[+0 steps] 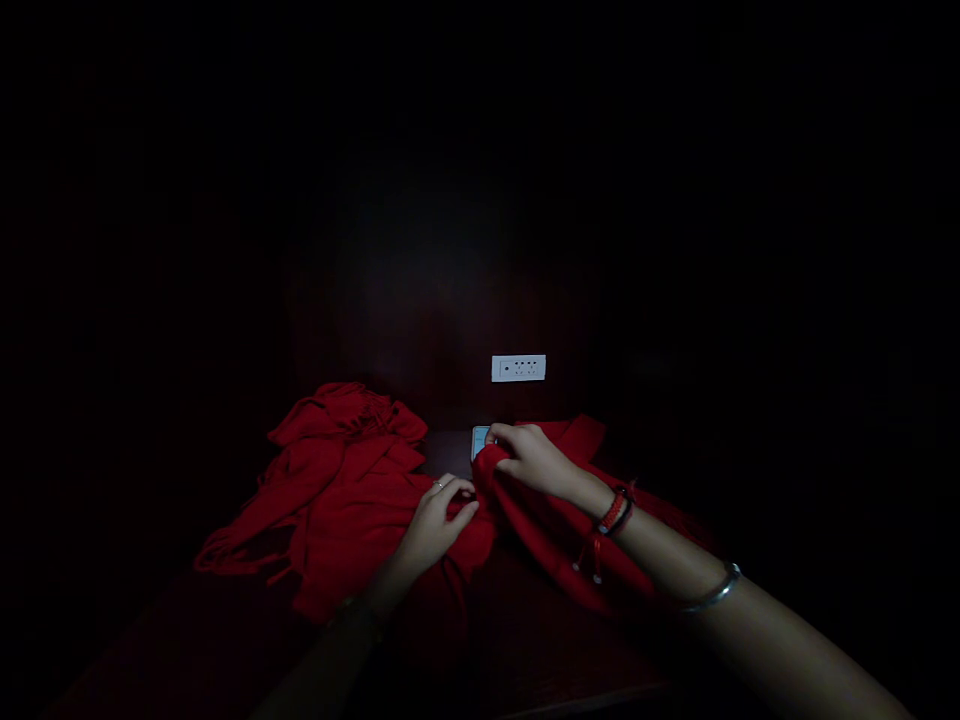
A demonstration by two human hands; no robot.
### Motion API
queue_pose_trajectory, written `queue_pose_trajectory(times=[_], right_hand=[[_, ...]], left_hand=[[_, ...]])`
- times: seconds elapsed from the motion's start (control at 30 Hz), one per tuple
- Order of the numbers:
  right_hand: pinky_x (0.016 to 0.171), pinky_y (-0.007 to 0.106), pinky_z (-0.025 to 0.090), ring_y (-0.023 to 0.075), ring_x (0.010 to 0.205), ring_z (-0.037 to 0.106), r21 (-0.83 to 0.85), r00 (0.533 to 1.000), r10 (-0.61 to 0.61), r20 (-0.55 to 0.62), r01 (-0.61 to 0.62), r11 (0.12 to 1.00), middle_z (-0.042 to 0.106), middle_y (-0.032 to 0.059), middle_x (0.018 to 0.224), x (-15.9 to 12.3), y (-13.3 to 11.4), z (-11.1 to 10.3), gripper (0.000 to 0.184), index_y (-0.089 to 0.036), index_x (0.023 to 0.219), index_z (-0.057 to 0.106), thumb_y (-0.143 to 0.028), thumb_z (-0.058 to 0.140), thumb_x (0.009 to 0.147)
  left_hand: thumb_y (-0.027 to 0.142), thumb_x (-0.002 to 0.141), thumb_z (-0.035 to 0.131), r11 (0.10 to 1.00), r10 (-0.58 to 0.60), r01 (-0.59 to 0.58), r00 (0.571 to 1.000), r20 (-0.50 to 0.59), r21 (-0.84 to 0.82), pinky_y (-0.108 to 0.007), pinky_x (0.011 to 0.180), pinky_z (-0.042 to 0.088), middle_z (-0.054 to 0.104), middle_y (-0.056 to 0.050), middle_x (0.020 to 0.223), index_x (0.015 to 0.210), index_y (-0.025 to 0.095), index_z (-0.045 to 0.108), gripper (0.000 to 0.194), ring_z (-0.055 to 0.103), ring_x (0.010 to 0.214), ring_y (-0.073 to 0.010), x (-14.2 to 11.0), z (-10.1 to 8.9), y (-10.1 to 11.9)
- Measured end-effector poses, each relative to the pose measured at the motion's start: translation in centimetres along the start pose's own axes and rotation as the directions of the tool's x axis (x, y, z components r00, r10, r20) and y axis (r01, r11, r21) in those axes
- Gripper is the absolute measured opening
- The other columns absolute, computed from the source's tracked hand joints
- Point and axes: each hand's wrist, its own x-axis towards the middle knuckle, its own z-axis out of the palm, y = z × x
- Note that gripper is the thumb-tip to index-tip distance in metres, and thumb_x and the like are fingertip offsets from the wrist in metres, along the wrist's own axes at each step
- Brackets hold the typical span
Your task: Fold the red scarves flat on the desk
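Note:
A red fringed scarf (360, 520) lies in loose folds on a dark table, its cloth running from the left pile to the right side. My right hand (532, 460) pinches a raised fold of it between thumb and fingers, lifting the edge off the table. Lower and to the left, my left hand (442, 520) rests on the cloth with bent fingers, the thumb apart from them. Just behind the right fingers, a device with a pale lit screen, like a phone (478, 440), is partly covered by that hand and the scarf.
On the dark wall behind sits a white socket panel (518, 368). Fringe and bunched cloth (345, 410) are heaped at the back left. The front edge of the table (585, 700) shows faintly at the bottom. Surroundings are too dark to make out.

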Motion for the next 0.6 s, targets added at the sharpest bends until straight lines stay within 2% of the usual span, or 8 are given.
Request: queue_pose_trajectory(times=[0.07, 0.13, 0.23, 0.3, 0.33, 0.43, 0.5, 0.6], right_hand=[[0.059, 0.02, 0.035, 0.0113, 0.062, 0.05, 0.018, 1.0, -0.008, 0.0, 0.008, 1.0, 0.057, -0.0011, 0.068, -0.1, 0.0, 0.0, 0.02, -0.017, 0.076, 0.055, -0.004, 0.048, 0.062], [0.058, 0.02, 0.035, 0.0112, 0.062, 0.05, 0.014, 1.0, -0.015, 0.009, 0.015, 1.0, 0.057, -0.001, 0.069, -0.2, -0.1, 0.1, 0.021, -0.017, 0.078, 0.055, -0.004, 0.048, 0.063], [0.057, 0.02, 0.034, 0.011, 0.06, 0.049, -0.026, 0.998, -0.024, 0.06, 0.026, 0.999, 0.056, -0.001, 0.068, -0.2, -0.2, 0.0, 0.019, -0.017, 0.078, 0.056, -0.006, 0.051, 0.064], [0.056, 0.02, 0.033, 0.0107, 0.057, 0.048, -0.032, 0.989, -0.036, 0.145, 0.041, 0.999, 0.056, -0.0015, 0.065, -0.5, 0.3, -0.7, 0.01, -0.017, 0.075, 0.057, -0.012, 0.054, 0.067], [0.055, 0.021, 0.033, 0.0106, 0.055, 0.047, -0.029, 0.98, -0.036, 0.197, 0.042, 0.999, 0.055, -0.0018, 0.063, -0.7, 0.8, -1.2, 0.005, -0.017, 0.073, 0.058, -0.017, 0.056, 0.068], [0.053, 0.021, 0.032, 0.0108, 0.053, 0.047, -0.014, 0.949, 0.01, 0.314, -0.006, 1.0, 0.056, -0.0017, 0.061, -1.7, 3.1, -3.1, 0.014, -0.017, 0.069, 0.059, -0.031, 0.057, 0.071], [0.051, 0.021, 0.033, 0.0112, 0.055, 0.048, 0.007, 0.939, 0.071, 0.337, -0.078, 0.997, 0.057, -0.0009, 0.064, -2.4, 4.8, -4.3, 0.02, -0.016, 0.071, 0.059, -0.035, 0.056, 0.071], [0.051, 0.021, 0.034, 0.0118, 0.058, 0.049, 0.024, 0.929, 0.152, 0.337, -0.17, 0.985, 0.058, 0.0002, 0.068, -3.0, 6.7, -5.7, 0.027, -0.015, 0.075, 0.06, -0.041, 0.056, 0.069]], left_hand=[[0.025, 0.075, 0.053, 0.993, -0.004, 0.0, 0.999, -0.035, -0.114, -0.031, 0.081, 0.042, 0.058, -0.005, 0.097, 0.098, 0.018, 0.051, 0.025, 0.053, 0.091, -0.0166, 0.1, 0.3, 0.1], [0.027, 0.074, 0.054, 0.975, -0.048, 0.043, 0.999, -0.015, -0.219, -0.029, 0.078, 0.044, 0.059, -0.005, 0.093, 0.104, 0.018, 0.047, 0.032, 0.055, 0.086, -0.0161, 0.1, 0.8, 0.2], [0.03, 0.078, 0.046, 0.96, -0.102, 0.107, 0.994, 0.031, -0.26, -0.025, 0.068, 0.046, 0.06, -0.002, 0.076, 0.087, 0.017, 0.054, 0.018, 0.057, 0.073, -0.0141, 0.3, 0.5, 0.0], [0.032, 0.079, 0.043, 0.96, -0.169, 0.144, 0.982, -0.09, -0.239, -0.024, 0.066, 0.046, 0.06, -0.002, 0.075, 0.08, 0.017, 0.055, 0.02, 0.056, 0.072, -0.0141, 0.7, -1.0, -0.8], [0.032, 0.078, 0.043, 0.959, -0.218, 0.173, 0.956, -0.196, -0.226, -0.024, 0.066, 0.046, 0.06, -0.002, 0.076, 0.081, 0.017, 0.055, 0.02, 0.056, 0.073, -0.0144, 0.9, -2.0, -1.3], [0.032, 0.075, 0.044, 0.949, -0.315, 0.261, 0.804, -0.505, -0.175, -0.025, 0.069, 0.045, 0.059, -0.002, 0.076, 0.081, 0.017, 0.055, 0.019, 0.056, 0.075, -0.0153, 1.5, -5.5, -3.4], [0.031, 0.073, 0.044, 0.943, -0.327, 0.293, 0.736, -0.593, -0.156, -0.026, 0.07, 0.045, 0.059, -0.002, 0.075, 0.079, 0.016, 0.055, 0.019, 0.055, 0.074, -0.0153, 1.6, -7.1, -4.6], [0.032, 0.072, 0.045, 0.934, -0.329, 0.339, 0.691, -0.644, -0.113, -0.027, 0.071, 0.044, 0.058, -0.002, 0.074, 0.078, 0.016, 0.055, 0.02, 0.055, 0.072, -0.0156, 1.2, -8.3, -6.1]])
